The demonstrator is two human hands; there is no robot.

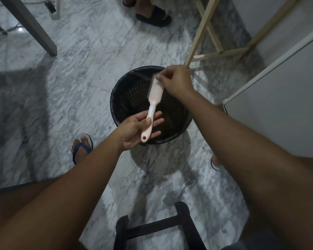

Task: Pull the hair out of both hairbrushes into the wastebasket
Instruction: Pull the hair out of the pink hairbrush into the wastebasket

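Nearest, the left hand (134, 131) grips the pink handle of a hairbrush (151, 105), thumb pressed on top and the other fingers spread beneath it. Beyond those fingers the brush slants up and away, bristles facing up, its head held over the open mouth of the black wastebasket (116, 98), which stands on the marble floor (79, 69). Farther on, the right hand (175, 81) has its fingertips pinched together at the far tip of the bristles; whether any hair is caught between them cannot be made out.
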